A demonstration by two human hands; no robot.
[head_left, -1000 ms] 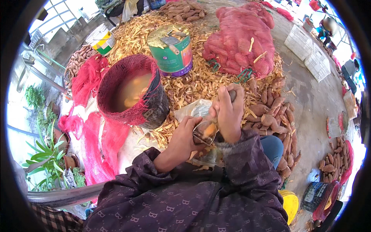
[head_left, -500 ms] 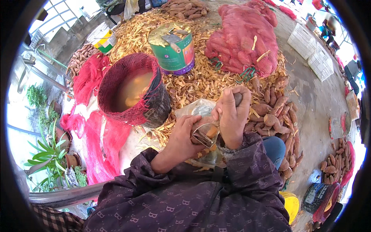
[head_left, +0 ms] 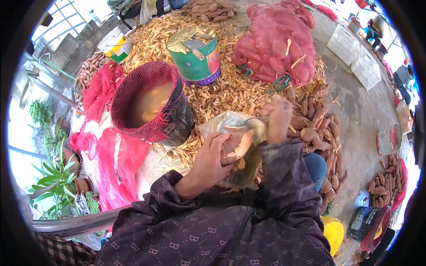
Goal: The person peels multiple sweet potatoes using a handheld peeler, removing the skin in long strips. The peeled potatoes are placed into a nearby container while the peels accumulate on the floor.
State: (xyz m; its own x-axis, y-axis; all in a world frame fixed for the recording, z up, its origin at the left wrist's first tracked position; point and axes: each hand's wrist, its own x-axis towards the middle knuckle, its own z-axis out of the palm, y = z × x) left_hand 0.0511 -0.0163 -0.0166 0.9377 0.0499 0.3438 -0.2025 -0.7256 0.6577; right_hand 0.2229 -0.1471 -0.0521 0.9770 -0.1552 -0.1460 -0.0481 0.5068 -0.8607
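Note:
My left hand [head_left: 205, 165] is wrapped round a reddish-brown sweet potato [head_left: 231, 146]. Pale orange flesh shows along its right side, where skin has come off. Smeared by motion, my right hand [head_left: 278, 119] is closed just right of the sweet potato, apart from it. The peeler in it, a metal loop on a dark handle, is only a blur now; the half-second-old head view shows it plainly. Beneath both hands lies a clear plastic bag [head_left: 216, 126] on my lap. A bucket [head_left: 181, 117] lined with red mesh, with cloudy water and pale pieces inside, stands to the left.
Peelings [head_left: 213, 99] cover the floor ahead. A green tin drum [head_left: 193, 66] carries a cleaver [head_left: 194, 46]. Beyond is a full red mesh sack [head_left: 275, 48]; unpeeled sweet potatoes [head_left: 317, 137] are heaped at right. White crates [head_left: 366, 68] and a person [head_left: 375, 33] are farther off.
My right hand has swung slightly right and away from the sweet potato, taking the peeler off it. More bare orange flesh is visible. My left hand keeps its grip nearly in place.

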